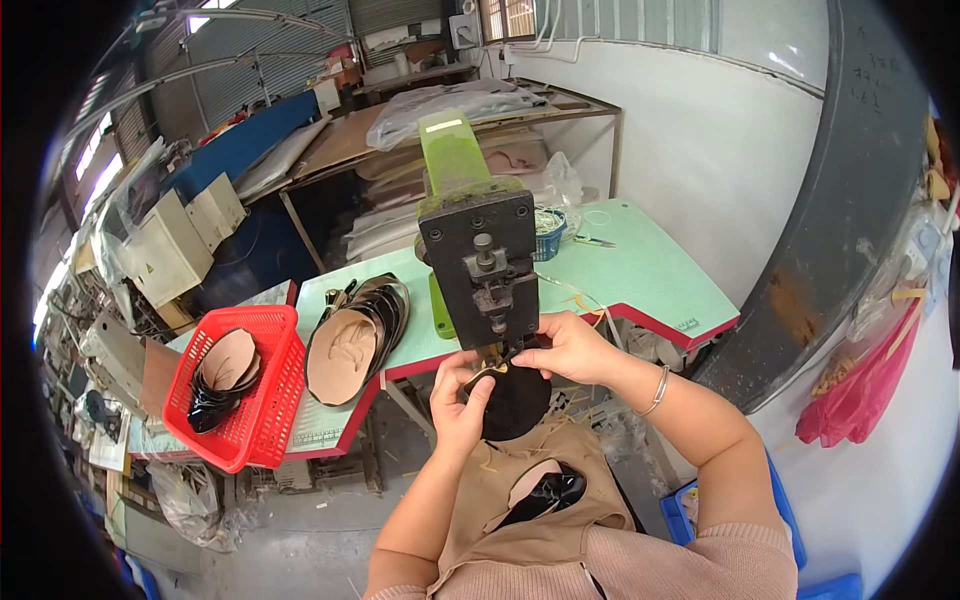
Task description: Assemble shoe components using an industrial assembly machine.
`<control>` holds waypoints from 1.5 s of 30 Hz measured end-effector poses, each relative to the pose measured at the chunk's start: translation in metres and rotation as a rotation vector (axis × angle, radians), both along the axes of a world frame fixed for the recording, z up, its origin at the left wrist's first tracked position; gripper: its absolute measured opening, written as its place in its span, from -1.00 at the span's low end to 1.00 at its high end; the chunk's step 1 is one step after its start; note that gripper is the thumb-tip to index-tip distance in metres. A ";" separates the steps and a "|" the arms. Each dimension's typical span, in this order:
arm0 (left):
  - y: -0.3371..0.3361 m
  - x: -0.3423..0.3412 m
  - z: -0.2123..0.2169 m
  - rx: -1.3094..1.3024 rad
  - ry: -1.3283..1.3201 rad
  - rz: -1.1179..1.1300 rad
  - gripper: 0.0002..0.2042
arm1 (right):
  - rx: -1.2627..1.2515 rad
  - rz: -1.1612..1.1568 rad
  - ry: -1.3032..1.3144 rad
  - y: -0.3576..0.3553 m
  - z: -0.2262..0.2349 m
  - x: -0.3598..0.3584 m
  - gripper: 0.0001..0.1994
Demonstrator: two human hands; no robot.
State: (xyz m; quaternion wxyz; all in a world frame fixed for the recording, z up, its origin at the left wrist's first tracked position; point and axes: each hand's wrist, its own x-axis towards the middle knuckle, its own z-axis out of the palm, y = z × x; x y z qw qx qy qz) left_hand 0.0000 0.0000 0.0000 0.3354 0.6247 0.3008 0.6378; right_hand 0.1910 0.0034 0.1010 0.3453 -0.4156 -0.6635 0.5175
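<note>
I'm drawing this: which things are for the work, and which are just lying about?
Probably for the work:
green machine
small piece in the fingers
shoe part on the lap
red basket of shoe parts

Probably not:
pink bag, hanging
plastic sheet

Left forearm [425, 512] and right forearm [690, 418] extended far; left hand [461, 405] and right hand [572, 349] held close together, fingers bent.

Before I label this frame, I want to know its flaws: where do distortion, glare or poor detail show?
Head view: the dark pillar bows near the right rim; bright panes at far left wash out white; glare streaks the glossy black shoe piece on the lap; the small piece between left hand and right hand lacks clear detail.
</note>
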 end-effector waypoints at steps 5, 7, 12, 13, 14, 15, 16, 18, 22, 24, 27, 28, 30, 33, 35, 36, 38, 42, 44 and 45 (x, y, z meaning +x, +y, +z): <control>-0.004 0.004 0.012 0.153 0.134 0.069 -0.82 | 0.248 -0.004 0.045 0.012 -0.010 -0.001 -0.77; -0.003 0.003 0.009 0.181 0.212 0.097 -0.80 | 0.242 0.015 0.008 0.015 -0.005 -0.003 -0.77; -0.004 0.010 0.000 0.134 0.086 0.095 -0.79 | 0.213 0.041 -0.028 0.020 -0.003 -0.003 -0.78; -0.003 0.010 -0.003 0.133 0.085 0.095 -0.79 | 0.222 0.051 -0.004 0.021 -0.006 -0.002 -0.78; -0.002 0.011 -0.005 0.122 0.053 0.075 -0.80 | 0.231 0.061 0.020 0.022 -0.008 -0.002 -0.79; -0.001 0.011 -0.006 0.110 0.020 0.055 -0.80 | 0.230 0.061 0.019 0.022 -0.010 -0.003 -0.79; -0.001 0.011 -0.007 0.109 0.019 0.055 -0.80 | 0.227 0.046 0.072 0.022 -0.012 -0.005 -0.79; -0.001 0.010 -0.007 0.088 -0.072 0.009 -0.81 | 0.223 0.033 0.122 0.020 -0.018 -0.008 -0.79; 0.001 0.009 -0.010 0.078 -0.111 -0.035 -0.82 | -0.030 0.013 0.403 0.017 -0.035 -0.011 -0.77; 0.005 0.008 -0.015 0.052 -0.153 -0.134 -0.83 | -0.061 0.006 0.514 0.009 -0.039 -0.014 -0.79; 0.003 0.009 -0.016 -0.076 -0.277 -0.220 -0.83 | -0.039 -0.026 0.672 0.003 -0.060 -0.021 -0.78; 0.003 0.010 -0.015 -0.076 -0.283 -0.212 -0.83 | -0.056 -0.068 0.725 -0.001 -0.063 -0.026 -0.78; 0.004 0.015 -0.013 -0.185 -0.490 -0.355 -0.83 | -0.102 -0.105 0.857 -0.008 -0.073 -0.035 -0.81; 0.008 0.016 -0.015 -0.267 -0.555 -0.458 -0.84 | -0.066 -0.173 1.036 -0.015 -0.087 -0.045 -0.83; 0.010 0.017 -0.018 -0.317 -0.556 -0.497 -0.87 | -0.046 -0.223 1.081 -0.024 -0.096 -0.048 -0.82; 0.008 0.019 -0.024 -0.380 -0.566 -0.536 -0.88 | -0.026 -0.277 1.132 -0.030 -0.104 -0.047 -0.81; 0.003 0.025 -0.033 -0.457 -0.565 -0.552 -0.90 | -0.051 -0.258 1.156 -0.040 -0.121 -0.042 -0.79; 0.028 -0.003 0.005 -0.560 -0.456 -0.639 -0.75 | 0.006 -0.296 1.255 -0.033 -0.095 -0.062 -0.74; 0.029 -0.010 0.004 -0.607 -0.480 -0.659 -0.71 | 0.076 -0.378 1.172 -0.039 -0.094 -0.063 -0.72; 0.034 -0.013 0.008 -0.633 -0.398 -0.666 -0.70 | 0.076 -0.374 1.165 -0.038 -0.094 -0.063 -0.72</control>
